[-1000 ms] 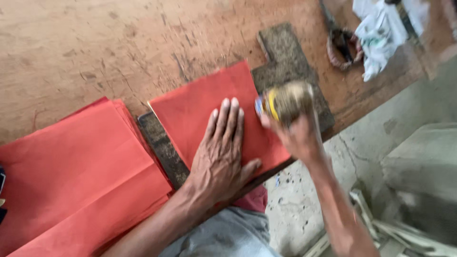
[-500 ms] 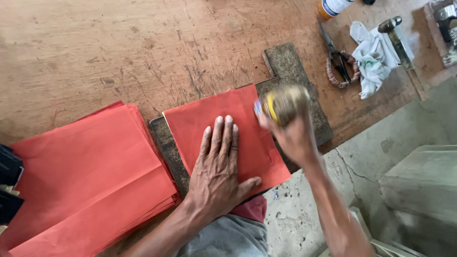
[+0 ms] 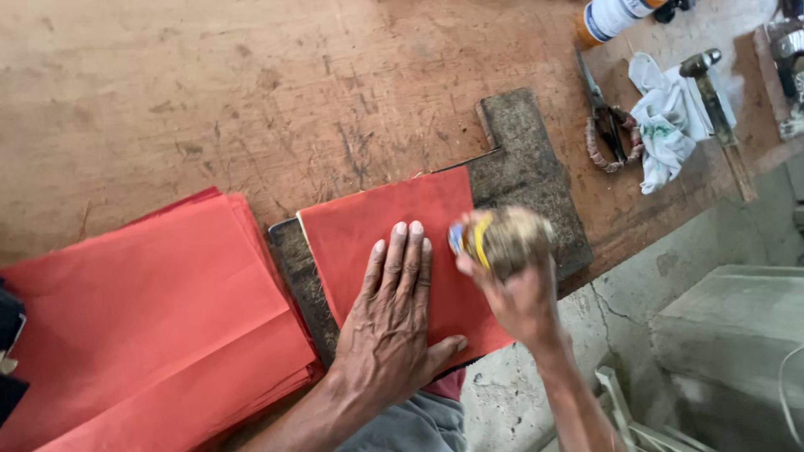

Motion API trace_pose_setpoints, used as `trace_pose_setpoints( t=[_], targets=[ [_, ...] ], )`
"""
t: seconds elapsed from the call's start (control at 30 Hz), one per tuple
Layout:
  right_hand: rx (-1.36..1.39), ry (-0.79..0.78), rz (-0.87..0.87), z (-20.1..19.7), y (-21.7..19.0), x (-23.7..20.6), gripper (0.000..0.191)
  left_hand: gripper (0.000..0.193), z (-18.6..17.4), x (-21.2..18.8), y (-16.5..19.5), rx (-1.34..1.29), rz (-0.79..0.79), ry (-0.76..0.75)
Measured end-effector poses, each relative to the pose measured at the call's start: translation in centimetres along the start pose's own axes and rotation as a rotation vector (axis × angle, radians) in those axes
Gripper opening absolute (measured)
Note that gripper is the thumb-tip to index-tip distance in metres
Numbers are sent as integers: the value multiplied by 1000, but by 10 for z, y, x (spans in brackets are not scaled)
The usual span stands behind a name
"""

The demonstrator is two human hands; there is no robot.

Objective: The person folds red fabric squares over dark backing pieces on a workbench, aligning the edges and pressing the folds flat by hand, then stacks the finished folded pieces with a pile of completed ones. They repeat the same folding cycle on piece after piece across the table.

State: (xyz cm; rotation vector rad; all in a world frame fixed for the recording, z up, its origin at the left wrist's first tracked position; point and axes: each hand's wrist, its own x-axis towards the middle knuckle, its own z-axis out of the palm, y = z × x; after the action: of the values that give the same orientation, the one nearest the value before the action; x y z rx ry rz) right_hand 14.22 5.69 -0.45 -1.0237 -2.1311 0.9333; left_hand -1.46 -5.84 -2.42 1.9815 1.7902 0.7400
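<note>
Left hand (image 3: 394, 322) flat on the red sheet (image 3: 394, 226); right hand (image 3: 515, 293) clenched round a blurred pad (image 3: 502, 238).
Thin, limp paper, likely to slide and crease: best pinned flat under the palm.

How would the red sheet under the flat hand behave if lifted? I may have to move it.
The red sheet looks thin like paper, so probably floppy and light. The left hand presses it flat, suggesting it slides or curls easily.

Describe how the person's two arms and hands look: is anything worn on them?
Both are bare: the left hand and the right hand wear no gloves, and no rings, watch or bracelet show. The forearms carry no sleeves as far as the picture reaches. They are lean, with raised veins and tendons on the back of the left hand. Nails are short.
</note>
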Motion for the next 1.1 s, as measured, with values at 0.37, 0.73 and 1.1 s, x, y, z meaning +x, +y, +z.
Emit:
trace_pose_setpoints(
  t=[0.37,0.73,1.1],
  targets=[
    [126,-75,-28,17,-3,7,62,122,0,-5,0,-13,-40,48],
    [-159,-32,17,-20,48,11,54,120,4,-11,14,21,-23,15],
    [-125,6,36,-48,-3,-83,38,122,9,-2,10,-11,-22,-14]
  ],
)
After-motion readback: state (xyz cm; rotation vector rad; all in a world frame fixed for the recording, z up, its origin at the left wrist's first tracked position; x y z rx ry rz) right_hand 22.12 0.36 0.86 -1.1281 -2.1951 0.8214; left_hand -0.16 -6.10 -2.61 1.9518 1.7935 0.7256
